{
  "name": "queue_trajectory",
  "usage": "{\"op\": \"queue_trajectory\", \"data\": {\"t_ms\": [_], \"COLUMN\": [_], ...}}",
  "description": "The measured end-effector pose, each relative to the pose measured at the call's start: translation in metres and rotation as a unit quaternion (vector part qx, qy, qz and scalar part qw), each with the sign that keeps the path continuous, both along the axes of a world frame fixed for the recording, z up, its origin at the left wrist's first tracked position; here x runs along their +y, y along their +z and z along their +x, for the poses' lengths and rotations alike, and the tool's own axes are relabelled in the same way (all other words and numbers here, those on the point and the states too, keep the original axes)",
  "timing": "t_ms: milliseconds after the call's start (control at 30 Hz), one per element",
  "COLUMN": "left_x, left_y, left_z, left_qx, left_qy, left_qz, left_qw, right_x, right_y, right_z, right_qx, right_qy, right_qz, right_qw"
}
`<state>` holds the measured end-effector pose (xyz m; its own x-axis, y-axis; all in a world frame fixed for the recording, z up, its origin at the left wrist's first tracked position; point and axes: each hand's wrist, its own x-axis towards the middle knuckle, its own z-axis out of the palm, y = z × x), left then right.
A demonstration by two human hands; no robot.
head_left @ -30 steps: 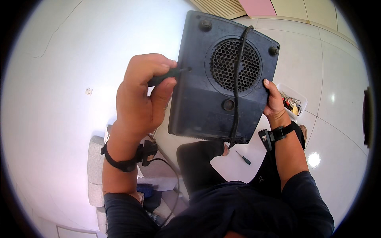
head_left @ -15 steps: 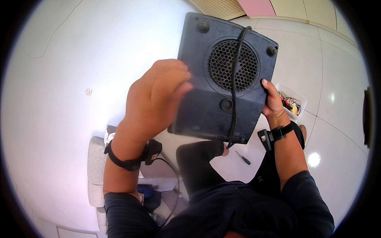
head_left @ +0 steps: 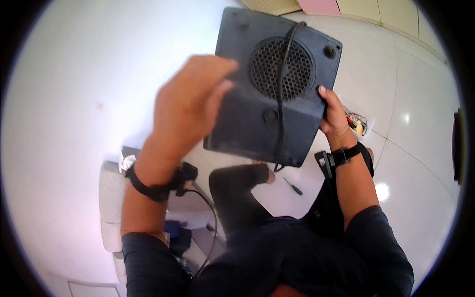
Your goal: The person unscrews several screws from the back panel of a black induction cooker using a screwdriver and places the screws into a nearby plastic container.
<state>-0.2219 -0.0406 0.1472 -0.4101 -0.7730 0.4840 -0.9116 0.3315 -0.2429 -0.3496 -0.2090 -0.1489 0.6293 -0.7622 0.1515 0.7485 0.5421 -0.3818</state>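
Observation:
A flat black appliance, apparently an induction cooker (head_left: 242,116), is held up with its underside facing me. It has a round honeycomb vent (head_left: 263,69) and stubby feet (head_left: 330,51). A black power cord (head_left: 280,106) runs down across it. My right hand (head_left: 335,113) grips its right edge, thumb on the underside and the other fingers mostly hidden behind. Before its left side is my left hand (head_left: 188,99), blurred, with thumb and fingers apart and nothing seen between them; whether it touches the casing I cannot tell.
Below the appliance, a dark-handled screwdriver (head_left: 293,186) lies on a white surface between my legs. A white bin (head_left: 368,123) of tools and cables stands on the tiles beyond my right wrist. A grey sofa (head_left: 111,198) and a white wall (head_left: 74,99) are at left.
The induction cooker and my right hand now appear slightly higher and further left, as does the whole scene. My left hand has risen a little, still blurred beside the casing.

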Motion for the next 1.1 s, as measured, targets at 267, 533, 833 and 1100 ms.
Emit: {"op": "queue_trajectory", "data": {"t_ms": [267,533,833,1100], "left_x": [0.058,0.113,0.128,0.111], "left_y": [-0.021,-0.268,-0.532,-0.628], "left_z": [0.131,0.331,0.342,0.307], "left_qx": [0.205,0.564,0.742,0.828], "left_qy": [0.205,0.429,0.463,0.416], "left_qz": [-0.143,0.112,0.257,0.308], "left_qw": [0.946,0.697,0.412,0.214], "right_x": [-0.015,-0.011,-0.028,-0.046], "right_y": [0.002,0.001,-0.031,-0.041], "right_z": [-0.018,-0.017,-0.045,-0.053], "right_qx": [0.129,0.342,0.489,0.538], "right_qy": [-0.083,-0.239,-0.218,-0.24], "right_qz": [0.026,0.089,0.081,0.112], "right_qw": [0.988,0.905,0.841,0.8]}}
